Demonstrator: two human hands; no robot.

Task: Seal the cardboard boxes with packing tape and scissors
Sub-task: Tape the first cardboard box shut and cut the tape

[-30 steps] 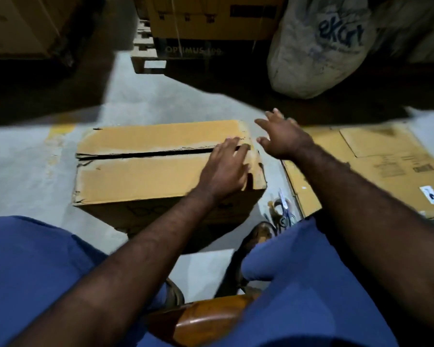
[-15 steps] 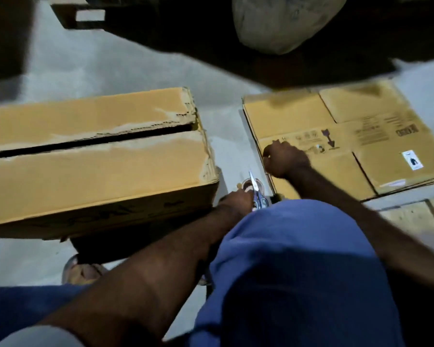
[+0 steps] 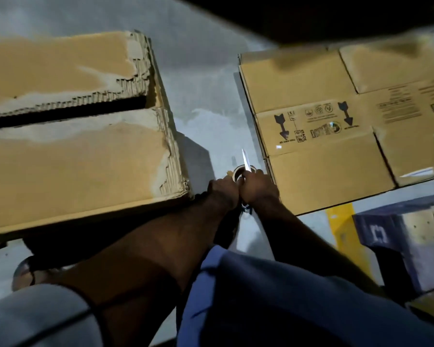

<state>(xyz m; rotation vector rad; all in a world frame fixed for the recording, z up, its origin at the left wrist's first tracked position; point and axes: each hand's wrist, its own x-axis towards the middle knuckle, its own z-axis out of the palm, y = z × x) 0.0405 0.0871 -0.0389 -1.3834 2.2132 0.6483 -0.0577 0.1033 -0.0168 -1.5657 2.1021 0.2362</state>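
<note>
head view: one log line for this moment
phase: tool pickup | right hand: grips scissors | left hand: at tape, hold unclear | box: seam open, untaped

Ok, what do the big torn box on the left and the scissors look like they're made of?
The box looks like corrugated cardboard, matte brown: fluted layers show at the torn edges, with pale patches where the facing peeled. On the scissors, the blade looks like polished metal, thin, bright and reflective; the handles are mostly hidden, so their material is unclear.

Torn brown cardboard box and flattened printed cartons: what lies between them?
Head view: grey floor, tan tape roll, silver scissors in the right hand, left hand alongside.
</note>
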